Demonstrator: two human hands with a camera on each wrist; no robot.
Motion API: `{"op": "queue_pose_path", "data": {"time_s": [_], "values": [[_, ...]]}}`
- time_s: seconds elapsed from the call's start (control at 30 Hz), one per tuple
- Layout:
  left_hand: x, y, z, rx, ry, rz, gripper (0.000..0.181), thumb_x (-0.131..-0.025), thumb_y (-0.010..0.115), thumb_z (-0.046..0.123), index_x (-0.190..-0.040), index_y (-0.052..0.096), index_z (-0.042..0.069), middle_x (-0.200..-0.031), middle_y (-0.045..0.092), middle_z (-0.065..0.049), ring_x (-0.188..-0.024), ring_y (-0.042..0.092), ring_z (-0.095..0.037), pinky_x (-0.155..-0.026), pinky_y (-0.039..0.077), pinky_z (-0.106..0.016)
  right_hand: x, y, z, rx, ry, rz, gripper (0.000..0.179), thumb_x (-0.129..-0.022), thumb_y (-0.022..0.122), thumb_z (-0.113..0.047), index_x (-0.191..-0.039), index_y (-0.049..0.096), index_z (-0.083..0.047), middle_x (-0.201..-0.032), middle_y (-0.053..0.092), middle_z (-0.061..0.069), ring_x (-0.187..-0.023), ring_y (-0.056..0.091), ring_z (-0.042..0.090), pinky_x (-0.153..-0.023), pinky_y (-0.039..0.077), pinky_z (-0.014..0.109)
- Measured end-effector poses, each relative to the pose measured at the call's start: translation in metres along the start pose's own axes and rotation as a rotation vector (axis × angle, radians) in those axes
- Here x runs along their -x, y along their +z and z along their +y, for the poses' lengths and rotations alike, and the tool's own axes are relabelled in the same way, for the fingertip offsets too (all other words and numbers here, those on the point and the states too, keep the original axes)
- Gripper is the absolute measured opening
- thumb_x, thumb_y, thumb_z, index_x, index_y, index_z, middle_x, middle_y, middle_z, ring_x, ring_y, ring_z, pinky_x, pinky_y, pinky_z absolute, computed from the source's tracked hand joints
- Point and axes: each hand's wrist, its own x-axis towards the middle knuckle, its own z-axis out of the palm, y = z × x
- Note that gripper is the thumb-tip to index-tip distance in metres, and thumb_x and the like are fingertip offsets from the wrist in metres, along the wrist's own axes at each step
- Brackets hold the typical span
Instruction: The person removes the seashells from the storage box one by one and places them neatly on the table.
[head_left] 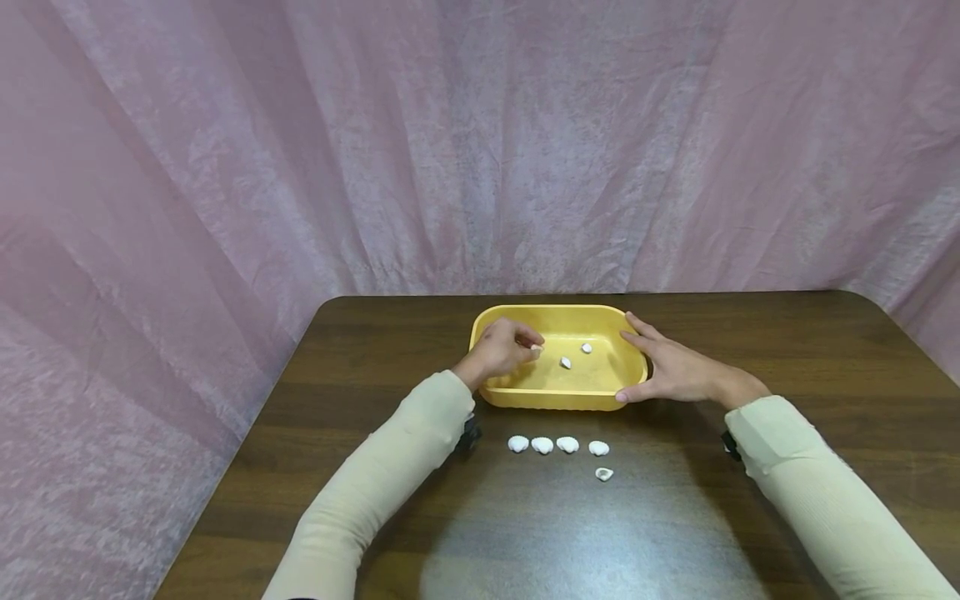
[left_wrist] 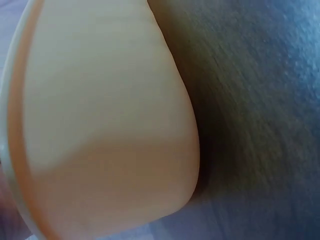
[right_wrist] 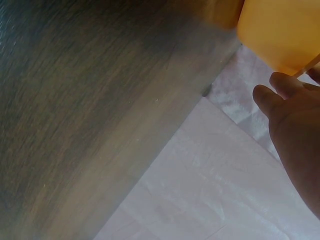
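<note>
One tray [head_left: 555, 401], right grip [head_left: 678, 370] on rim [head_left: 558, 392], left grip [head_left: 504, 348] apparently pinching shell [head_left: 536, 349]

passable: over middle of tray [head_left: 558, 401]; blocked left end: left fingers [head_left: 530, 335]; blocked right end: right fingers [head_left: 637, 340]; front: shell row [head_left: 567, 444]

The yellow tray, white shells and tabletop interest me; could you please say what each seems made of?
Yellow tray: probably moulded plastic, smooth and slightly glossy, judging by rounded corners and even colour.
White shells: perhaps real seashell, seemingly matte, from fan-like outlines; too small to exclude imitation.
Tabletop: wood or wood-look laminate; satin sheen over dark grain.
</note>
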Motion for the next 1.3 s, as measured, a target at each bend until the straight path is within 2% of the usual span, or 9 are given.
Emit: {"op": "queue_pose_path", "data": {"time_s": [0.3, 0.47, 0.63, 0.83, 1.13, 1.3], "values": [[0.004, -0.001, 0.001, 0.135, -0.004, 0.011, 0.015, -0.091, 0.074, 0.007, -0.106, 0.075, 0.004, -0.095, 0.07, -0.005, -0.087, 0.063, -0.016, -0.073, 0.051, -0.024, 0.0, 0.0, 0.001, -0.004, -0.003, 0.001, 0.114, -0.075, 0.085, -0.05, -0.151, 0.027, 0.012, -0.164, 0.004, 0.025, -0.146, 0.017, 0.048, -0.112, 0.025, 0.062], [0.007, -0.001, 0.002, 0.181, 0.028, 0.024, 0.016, -0.09, 0.074, 0.005, -0.105, 0.075, 0.001, -0.094, 0.071, -0.008, -0.084, 0.065, -0.015, -0.071, 0.053, -0.022, 0.001, 0.001, 0.001, -0.013, 0.001, -0.001, 0.115, -0.075, 0.085, -0.05, -0.151, 0.026, 0.013, -0.164, 0.003, 0.025, -0.146, 0.017, 0.048, -0.113, 0.025, 0.062], [0.01, 0.0, 0.005, 0.234, 0.047, 0.018, 0.018, -0.091, 0.072, 0.003, -0.108, 0.074, -0.001, -0.097, 0.071, -0.011, -0.087, 0.067, -0.018, -0.074, 0.055, -0.023, 0.0, 0.001, 0.001, -0.008, -0.005, 0.002, 0.115, -0.074, 0.085, -0.05, -0.15, 0.027, 0.013, -0.164, 0.004, 0.025, -0.146, 0.017, 0.048, -0.112, 0.025, 0.062], [0.015, 0.001, 0.009, 0.273, 0.066, 0.006, 0.018, -0.091, 0.072, 0.004, -0.109, 0.073, 0.0, -0.096, 0.07, -0.01, -0.087, 0.067, -0.017, -0.075, 0.055, -0.023, -0.001, 0.001, 0.001, -0.003, -0.012, 0.008, 0.115, -0.074, 0.086, -0.05, -0.149, 0.028, 0.015, -0.163, 0.005, 0.027, -0.145, 0.017, 0.049, -0.112, 0.025, 0.062], [0.029, 0.001, 0.014, 0.362, 0.126, -0.018, 0.021, -0.089, 0.073, 0.001, -0.11, 0.072, -0.004, -0.097, 0.07, -0.012, -0.086, 0.067, -0.014, -0.078, 0.056, -0.024, -0.001, 0.003, 0.002, -0.012, -0.019, 0.027, 0.114, -0.074, 0.086, -0.049, -0.149, 0.028, 0.014, -0.163, 0.005, 0.027, -0.145, 0.018, 0.048, -0.113, 0.025, 0.061], [0.038, 0.002, 0.017, 0.399, 0.133, -0.041, 0.022, -0.089, 0.073, -0.001, -0.11, 0.071, -0.006, -0.096, 0.07, -0.012, -0.082, 0.066, -0.011, -0.077, 0.055, -0.024, 0.001, 0.005, 0.005, -0.057, -0.017, 0.036, 0.118, -0.074, 0.087, -0.045, -0.151, 0.02, 0.015, -0.164, 0.001, 0.025, -0.147, 0.013, 0.047, -0.114, 0.022, 0.061]]}}
